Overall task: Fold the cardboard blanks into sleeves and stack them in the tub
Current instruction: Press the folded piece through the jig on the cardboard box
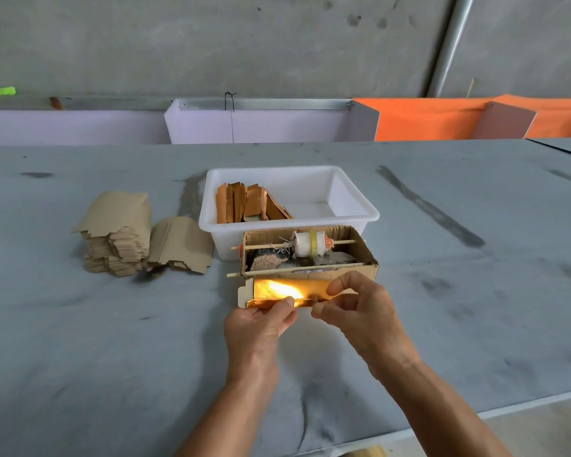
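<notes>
A cardboard blank (pixel 277 291) with a shiny gold inner face is held just above the table, partly folded along its length. My left hand (pixel 261 321) pinches its near edge from below with the thumb on top. My right hand (pixel 353 305) grips its right end, fingers curled over the far flap. Behind it stands the white tub (pixel 356 212), with several folded copper-coloured sleeves (pixel 248 204) leaning on end in its left side. Two piles of flat brown blanks (pixel 119 239) lie to the tub's left.
An open cardboard box (pixel 360 263) sits between the tub and my hands, holding a white roller on wooden sticks and some rags. The grey table (pixel 112 357) ends at a front edge at lower right. Purple and orange panels line the far side.
</notes>
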Motion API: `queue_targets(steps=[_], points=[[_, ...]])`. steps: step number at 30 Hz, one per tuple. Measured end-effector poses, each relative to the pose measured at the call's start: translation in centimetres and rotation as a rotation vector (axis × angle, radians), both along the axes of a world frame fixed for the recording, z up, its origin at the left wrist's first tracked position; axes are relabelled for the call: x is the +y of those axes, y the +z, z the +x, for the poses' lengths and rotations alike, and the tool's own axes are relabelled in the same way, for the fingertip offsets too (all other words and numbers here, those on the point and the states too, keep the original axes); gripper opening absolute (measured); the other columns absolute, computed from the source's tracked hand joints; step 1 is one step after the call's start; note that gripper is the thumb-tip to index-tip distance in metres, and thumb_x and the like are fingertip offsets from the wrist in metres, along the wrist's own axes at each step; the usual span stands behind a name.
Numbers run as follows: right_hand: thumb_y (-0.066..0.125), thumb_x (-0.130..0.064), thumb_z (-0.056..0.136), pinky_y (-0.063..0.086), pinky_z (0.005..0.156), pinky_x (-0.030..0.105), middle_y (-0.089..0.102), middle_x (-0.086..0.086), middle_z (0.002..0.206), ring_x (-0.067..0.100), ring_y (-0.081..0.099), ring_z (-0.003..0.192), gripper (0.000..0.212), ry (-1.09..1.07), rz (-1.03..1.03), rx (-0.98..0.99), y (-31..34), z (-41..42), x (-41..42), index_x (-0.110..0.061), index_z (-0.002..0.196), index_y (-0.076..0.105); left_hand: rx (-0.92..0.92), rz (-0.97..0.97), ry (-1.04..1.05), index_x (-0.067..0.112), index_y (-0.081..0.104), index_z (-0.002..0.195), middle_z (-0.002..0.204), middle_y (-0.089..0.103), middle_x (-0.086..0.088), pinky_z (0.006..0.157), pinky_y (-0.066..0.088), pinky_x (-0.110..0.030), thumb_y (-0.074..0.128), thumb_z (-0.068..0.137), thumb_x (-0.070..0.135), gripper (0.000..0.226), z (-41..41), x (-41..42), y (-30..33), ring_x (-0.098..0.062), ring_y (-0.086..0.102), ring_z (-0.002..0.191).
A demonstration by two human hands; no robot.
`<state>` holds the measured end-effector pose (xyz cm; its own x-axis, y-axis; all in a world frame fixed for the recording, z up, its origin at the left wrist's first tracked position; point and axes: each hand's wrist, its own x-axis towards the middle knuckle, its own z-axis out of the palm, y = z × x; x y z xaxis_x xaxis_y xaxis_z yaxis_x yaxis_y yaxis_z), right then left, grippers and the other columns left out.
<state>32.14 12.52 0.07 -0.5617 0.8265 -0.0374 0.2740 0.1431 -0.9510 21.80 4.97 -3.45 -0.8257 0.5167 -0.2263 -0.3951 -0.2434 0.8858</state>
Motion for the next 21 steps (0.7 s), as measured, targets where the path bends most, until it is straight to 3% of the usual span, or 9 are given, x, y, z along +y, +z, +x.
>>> queue_targets(steps=[6, 16, 21], points=[[0.074, -0.004, 0.077, 0.035, 0.043, 0.014, 0.066, 0.01, 0.065, 0.004, 0.044, 0.043, 0.018, 0.066, 0.031, 0.064, -0.3, -0.8, -0.7, -0.016, 0.082, 0.061, -0.061, 0.037, 0.017, -0.005, 0.065, 0.075, 0.072, 0.067, -0.017, 0.074, 0.059, -0.033, 0.066, 0.078, -0.009, 0.006, 0.1, -0.2, 0.0, -0.025, 0.069, 0.069], [0.073, -0.003, 0.078, 0.036, 0.044, 0.012, 0.067, 0.015, 0.069, 0.003, 0.045, 0.044, 0.017, 0.114, 0.052, 0.06, -0.8, -1.3, -1.1, -0.015, 0.086, 0.065, -0.084, 0.026, 0.004, -0.006, 0.064, 0.078, 0.079, 0.068, -0.021, 0.079, 0.058, -0.037, 0.067, 0.078, -0.008, 0.003, -0.2, -0.5, -0.2, -0.029, 0.069, 0.075], [0.073, -0.002, 0.077, 0.049, 0.056, 0.022, 0.068, 0.01, 0.069, 0.011, 0.058, 0.057, 0.017, 0.121, 0.062, 0.048, -0.9, -1.4, -1.2, -0.013, 0.088, 0.066, -0.081, 0.029, 0.007, -0.006, 0.064, 0.078, 0.079, 0.067, -0.02, 0.075, 0.059, -0.033, 0.067, 0.077, -0.008, 0.004, -0.2, -0.7, -0.3, -0.026, 0.069, 0.071]])
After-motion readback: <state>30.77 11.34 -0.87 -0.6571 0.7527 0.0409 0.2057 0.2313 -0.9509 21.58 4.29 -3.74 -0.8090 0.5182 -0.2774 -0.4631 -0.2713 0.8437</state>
